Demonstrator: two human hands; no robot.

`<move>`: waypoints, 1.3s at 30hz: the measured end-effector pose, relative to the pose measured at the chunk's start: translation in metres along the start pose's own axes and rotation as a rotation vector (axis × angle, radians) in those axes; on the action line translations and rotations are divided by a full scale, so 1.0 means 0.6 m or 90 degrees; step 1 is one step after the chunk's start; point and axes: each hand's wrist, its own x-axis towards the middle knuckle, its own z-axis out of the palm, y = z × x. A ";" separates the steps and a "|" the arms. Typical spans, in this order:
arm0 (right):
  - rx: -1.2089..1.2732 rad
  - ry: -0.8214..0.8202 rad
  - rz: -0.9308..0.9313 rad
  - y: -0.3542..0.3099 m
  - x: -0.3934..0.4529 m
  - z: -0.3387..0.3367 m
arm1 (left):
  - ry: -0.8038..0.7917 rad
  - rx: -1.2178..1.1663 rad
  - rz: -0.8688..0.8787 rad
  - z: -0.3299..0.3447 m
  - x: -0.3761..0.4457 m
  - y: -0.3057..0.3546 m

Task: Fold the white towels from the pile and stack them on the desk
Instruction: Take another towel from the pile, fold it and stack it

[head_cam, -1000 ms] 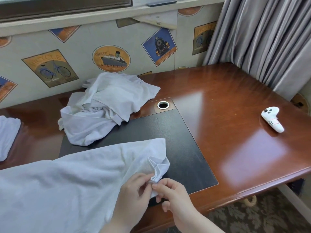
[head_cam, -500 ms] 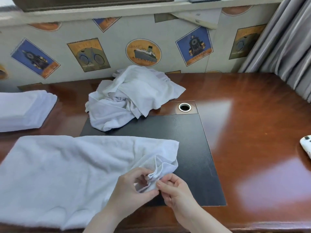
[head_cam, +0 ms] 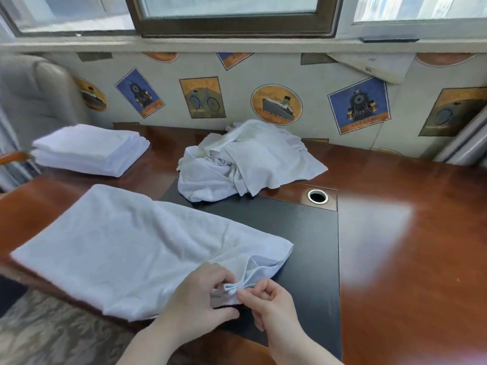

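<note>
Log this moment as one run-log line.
step: aligning corner | both hands: left hand and right hand pinch spread towel | folded stack back left | pile unfolded

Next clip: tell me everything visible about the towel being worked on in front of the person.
The spread towel is white terry-looking cloth, lying mostly flat across the desk's near left, its right end on the black desk pad. Its near right corner is bunched, pinched by the left hand and right hand. It lies apart from the crumpled pile.
</note>
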 end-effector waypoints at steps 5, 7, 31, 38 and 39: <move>-0.440 -0.008 -0.218 -0.010 0.010 -0.022 | 0.123 0.068 -0.068 0.020 -0.022 -0.003; -0.619 -0.009 -0.364 -0.022 0.029 -0.045 | 0.185 0.023 -0.125 0.029 -0.033 -0.001; -1.199 -0.083 -0.399 -0.057 0.138 -0.032 | 0.503 0.084 -0.157 0.079 -0.068 0.045; -1.017 0.233 -0.316 -0.101 0.198 -0.076 | 0.580 0.116 -0.180 0.046 -0.062 0.050; -0.991 0.239 -0.313 -0.102 0.199 -0.072 | 0.583 0.108 -0.190 0.044 -0.058 0.053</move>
